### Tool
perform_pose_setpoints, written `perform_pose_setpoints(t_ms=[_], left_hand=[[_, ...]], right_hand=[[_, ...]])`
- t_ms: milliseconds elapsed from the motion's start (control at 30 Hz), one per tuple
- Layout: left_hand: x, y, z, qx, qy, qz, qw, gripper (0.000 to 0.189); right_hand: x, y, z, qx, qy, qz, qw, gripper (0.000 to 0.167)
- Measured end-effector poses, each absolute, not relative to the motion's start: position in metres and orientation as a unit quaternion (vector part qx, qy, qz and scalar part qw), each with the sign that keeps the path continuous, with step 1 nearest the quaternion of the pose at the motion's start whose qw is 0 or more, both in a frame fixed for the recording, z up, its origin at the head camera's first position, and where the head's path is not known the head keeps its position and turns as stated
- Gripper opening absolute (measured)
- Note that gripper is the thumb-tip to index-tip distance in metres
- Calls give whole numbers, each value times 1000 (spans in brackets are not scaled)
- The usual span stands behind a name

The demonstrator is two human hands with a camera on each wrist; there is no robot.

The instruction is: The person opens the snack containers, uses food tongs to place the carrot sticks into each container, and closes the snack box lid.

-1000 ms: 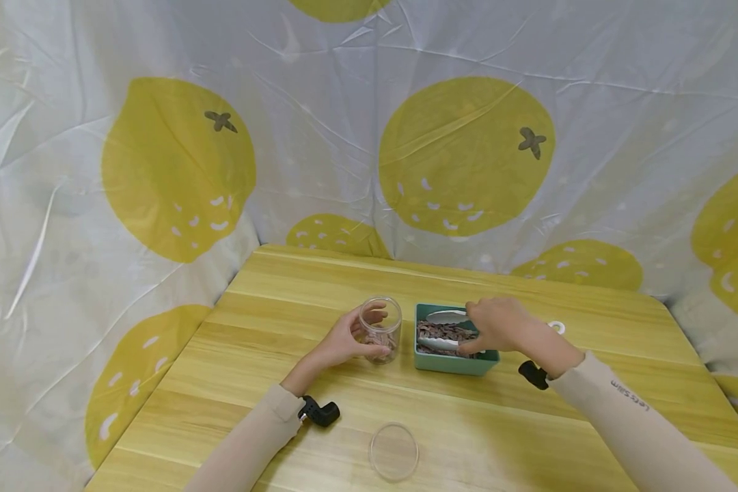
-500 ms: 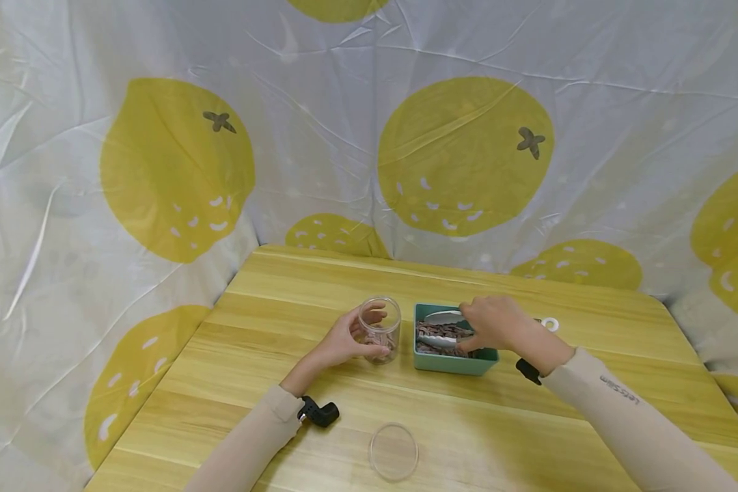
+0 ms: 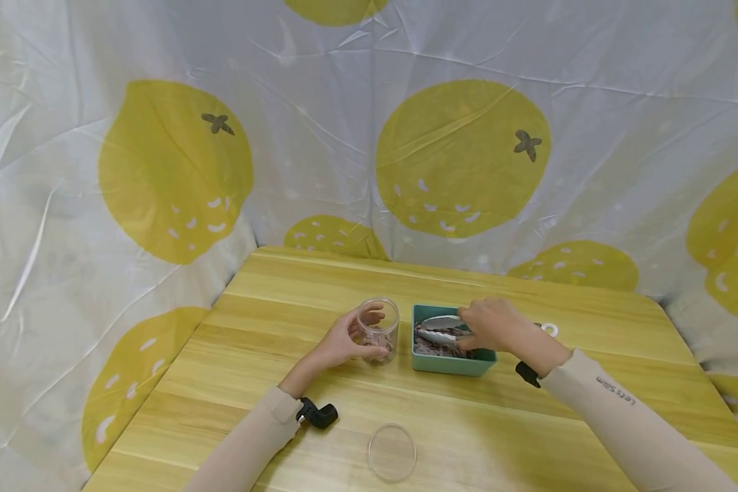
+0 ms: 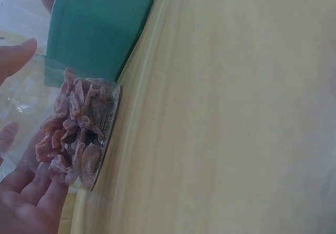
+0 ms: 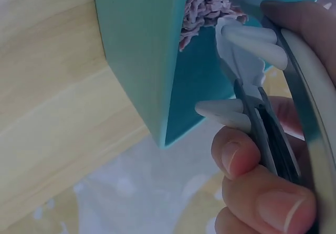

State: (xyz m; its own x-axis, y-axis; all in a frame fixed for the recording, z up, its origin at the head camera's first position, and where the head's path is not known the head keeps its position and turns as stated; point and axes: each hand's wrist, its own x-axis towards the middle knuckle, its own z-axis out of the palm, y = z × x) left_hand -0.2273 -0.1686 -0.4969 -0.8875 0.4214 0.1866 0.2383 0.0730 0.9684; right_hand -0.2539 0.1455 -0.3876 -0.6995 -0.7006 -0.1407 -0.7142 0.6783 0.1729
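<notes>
Shifted slightly since the earlier frame with the right hand, and drew nearer to each other the two arms of the silver metal tongs with wavy edges. Grips these tongs with curled right fingers, with the tips down at the wrinkled brownish pieces inside the teal rectangular box. Holds, with the curled left hand, the transparent cylindrical jar, upright on the yellowish wooden table just beside the box, partly filled with similar pieces. Could probably lose pieces between box and jar by too loose a grip on the tongs, or tip the jar by hitting its rim, with the left grip too light.
</notes>
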Motion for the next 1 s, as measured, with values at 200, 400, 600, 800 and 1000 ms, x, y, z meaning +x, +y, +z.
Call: perform_pose_setpoints(t_ms=[200, 400, 600, 800, 1000], left_hand=[[-228, -169, -498, 224, 728, 644, 68, 81], [-226, -168, -497, 229, 722, 650, 66, 77], [-225, -168, -495, 225, 722, 650, 70, 80], [-227, -169, -499, 228, 723, 648, 71, 80], [-227, -169, -499, 224, 725, 647, 70, 80]], right_hand=[[-255, 146, -390, -394, 913, 106, 21, 39], [-253, 148, -392, -392, 914, 106, 1, 41], [-254, 150, -395, -383, 919, 95, 11, 42], [-256, 150, -394, -397, 914, 80, 16, 37], [-258, 151, -395, -417, 906, 71, 4, 35]])
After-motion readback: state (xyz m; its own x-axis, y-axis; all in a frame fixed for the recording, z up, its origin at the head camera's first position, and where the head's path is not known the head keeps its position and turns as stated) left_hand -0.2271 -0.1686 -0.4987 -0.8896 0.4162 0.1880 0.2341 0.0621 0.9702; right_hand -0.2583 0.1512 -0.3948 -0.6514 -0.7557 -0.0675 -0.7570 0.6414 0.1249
